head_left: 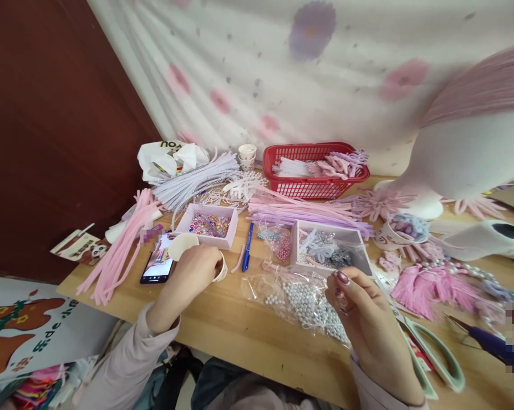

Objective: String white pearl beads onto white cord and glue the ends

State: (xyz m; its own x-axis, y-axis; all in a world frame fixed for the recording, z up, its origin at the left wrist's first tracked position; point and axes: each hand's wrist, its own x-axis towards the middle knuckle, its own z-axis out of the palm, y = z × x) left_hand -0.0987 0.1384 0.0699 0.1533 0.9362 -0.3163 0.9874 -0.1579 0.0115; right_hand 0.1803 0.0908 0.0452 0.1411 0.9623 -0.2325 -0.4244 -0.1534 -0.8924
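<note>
My left hand (199, 267) reaches down over a paper cup (221, 269), its fingertips hidden at the cup's mouth. A second pale cup (183, 246) stands just behind that wrist, beside a lit phone (157, 265). My right hand (359, 302) is raised at the right with thumb and forefinger pinched together; small shiny beads show by the fingers. Below and left of it lies a clear bag of silver-white beads (310, 304). A white box of colourful beads (209, 223) sits behind the left hand, and another box (325, 247) with bagged beads behind the right.
A red basket (310, 188) stands at the back. Pink pipe cleaners (120, 250) lie left, white ones (199, 179) behind. A blue pen (247, 247) lies mid-table. Green-handled scissors (436, 353), a glue gun (487, 341) and pink tassels (434, 287) are at the right.
</note>
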